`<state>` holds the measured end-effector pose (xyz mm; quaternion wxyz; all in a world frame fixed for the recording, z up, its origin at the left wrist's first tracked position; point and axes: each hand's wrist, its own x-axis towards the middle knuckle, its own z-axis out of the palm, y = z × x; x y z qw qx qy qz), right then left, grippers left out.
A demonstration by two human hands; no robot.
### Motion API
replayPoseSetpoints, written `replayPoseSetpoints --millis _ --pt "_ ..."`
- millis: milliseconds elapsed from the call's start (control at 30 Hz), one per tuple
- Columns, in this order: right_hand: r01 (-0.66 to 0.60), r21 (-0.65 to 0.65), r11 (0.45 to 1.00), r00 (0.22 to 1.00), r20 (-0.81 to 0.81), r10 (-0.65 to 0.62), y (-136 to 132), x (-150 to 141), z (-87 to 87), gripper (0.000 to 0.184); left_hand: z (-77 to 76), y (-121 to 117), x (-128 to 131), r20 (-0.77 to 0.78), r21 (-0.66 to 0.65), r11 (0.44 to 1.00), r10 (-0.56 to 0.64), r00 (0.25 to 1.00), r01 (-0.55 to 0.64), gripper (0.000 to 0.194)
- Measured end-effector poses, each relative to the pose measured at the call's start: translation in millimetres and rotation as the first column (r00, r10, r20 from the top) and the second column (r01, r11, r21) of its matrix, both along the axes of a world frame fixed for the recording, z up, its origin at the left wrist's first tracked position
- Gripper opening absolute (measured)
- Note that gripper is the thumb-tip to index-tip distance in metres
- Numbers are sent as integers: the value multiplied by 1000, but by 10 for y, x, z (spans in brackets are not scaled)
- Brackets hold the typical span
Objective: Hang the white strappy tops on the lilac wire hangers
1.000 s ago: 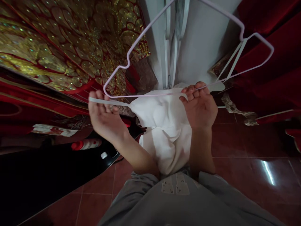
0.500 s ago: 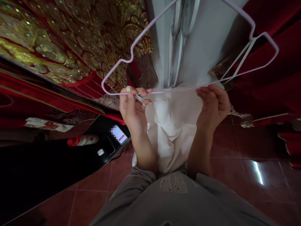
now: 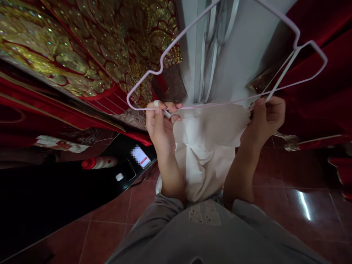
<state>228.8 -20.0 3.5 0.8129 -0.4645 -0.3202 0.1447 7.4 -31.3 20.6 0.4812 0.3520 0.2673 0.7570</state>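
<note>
Nearby, red cloth (image 3: 313,106) flanks the hanger (image 3: 189,27) — both sides.

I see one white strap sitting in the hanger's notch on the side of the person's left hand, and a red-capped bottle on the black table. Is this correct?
Not the side: the head view shows the white strap in the notch of the hanger on the side of the right hand. The red-capped bottle is on the black table.
</note>
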Motion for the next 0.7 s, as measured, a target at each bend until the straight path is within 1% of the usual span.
replayPoseSetpoints --millis 67,133,233,300,333,367,400,433,500,567,633,667,700 --pt "15 8 1000 1000 2 -15 -21 16 33 19 2 7 12 30 16 1000 -9 1000 8 28" --pt "9 10 1000 999 41 -9 -65 15 96 20 3 13 25 49 35 999 -12 999 10 26" --pt "-9 35 999 989 148 3 -121 -30 276 20 -5 22 32 44 49 999 8 999 -10 26" --pt "-63 95 993 979 200 43 -96 -47 434 13 -12 25 28 21 45 998 38 999 -39 29" --pt "-108 137 985 974 215 77 -57 -35 513 6 -16 27 26 9 42 998 51 999 -51 31" --pt "-153 183 971 968 224 110 -3 -4 587 3 -19 28 23 1 39 997 60 998 -60 33" --pt "-185 221 957 966 220 136 60 48 655 11 -22 29 20 -6 37 997 63 998 -63 34" --pt "-207 237 949 967 198 161 126 119 712 18 -25 31 18 -10 37 998 60 998 -60 35" --pt "-217 215 952 974 106 198 230 301 790 30 -31 34 14 -12 36 998 50 999 -49 36" --pt "-200 202 959 978 -20 208 263 477 808 39 -33 37 10 -21 35 999 43 999 -42 36" --pt "-105 202 974 978 -158 138 222 577 759 52 -30 37 8 -31 31 999 42 999 -41 34" --pt "-30 180 983 970 -230 72 182 583 710 54 -27 37 8 -33 27 999 44 998 -43 33" --pt "47 136 990 954 -299 -4 137 557 647 51 -23 36 9 -33 20 999 46 998 -46 31"
